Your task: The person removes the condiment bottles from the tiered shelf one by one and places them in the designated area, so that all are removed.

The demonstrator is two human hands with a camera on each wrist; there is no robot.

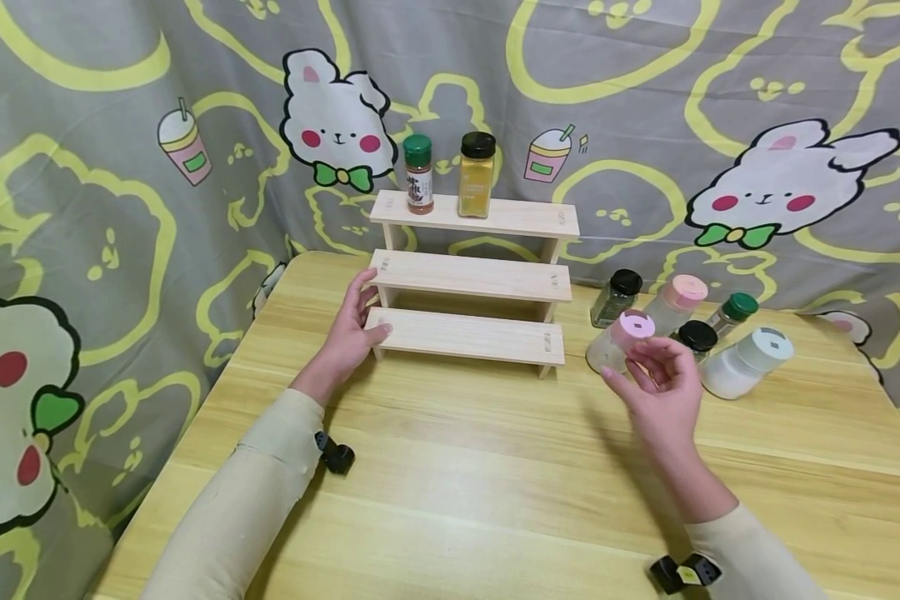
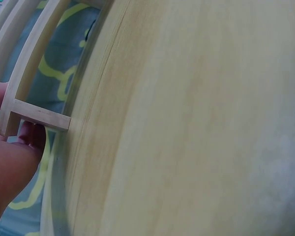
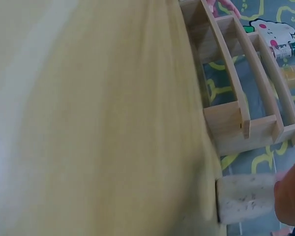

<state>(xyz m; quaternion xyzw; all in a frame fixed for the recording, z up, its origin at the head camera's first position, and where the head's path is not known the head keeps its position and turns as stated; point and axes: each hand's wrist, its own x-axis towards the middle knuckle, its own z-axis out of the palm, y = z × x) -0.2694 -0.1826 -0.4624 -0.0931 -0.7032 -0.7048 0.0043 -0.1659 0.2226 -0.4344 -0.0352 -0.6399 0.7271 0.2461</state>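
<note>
A three-tier wooden spice rack (image 1: pixel 465 333) stands on the table. My left hand (image 1: pixel 351 329) grips its left end, the thumb lying on the lowest tier and the fingers round the side; the left wrist view shows the fingers about the board's end (image 2: pixel 34 54). Over at the right, my right hand (image 1: pixel 663 387) hovers beside a pink-capped jar (image 1: pixel 607 346), fingers loosely bent and thumb apart, holding nothing. Whether it touches the cap is hard to tell. On the top tier stand a green-capped spice bottle (image 1: pixel 420 187) and a black-capped yellow spice jar (image 1: pixel 475 179).
Close around the pink-capped jar stand a black-capped jar (image 1: pixel 617 300), a second pink-capped jar (image 1: pixel 675 302), a green-capped bottle (image 1: pixel 735 310), another black lid (image 1: pixel 697 336) and a white-capped jar (image 1: pixel 742 367). A patterned curtain (image 1: pixel 450 50) hangs behind the wooden table (image 1: pixel 450 483).
</note>
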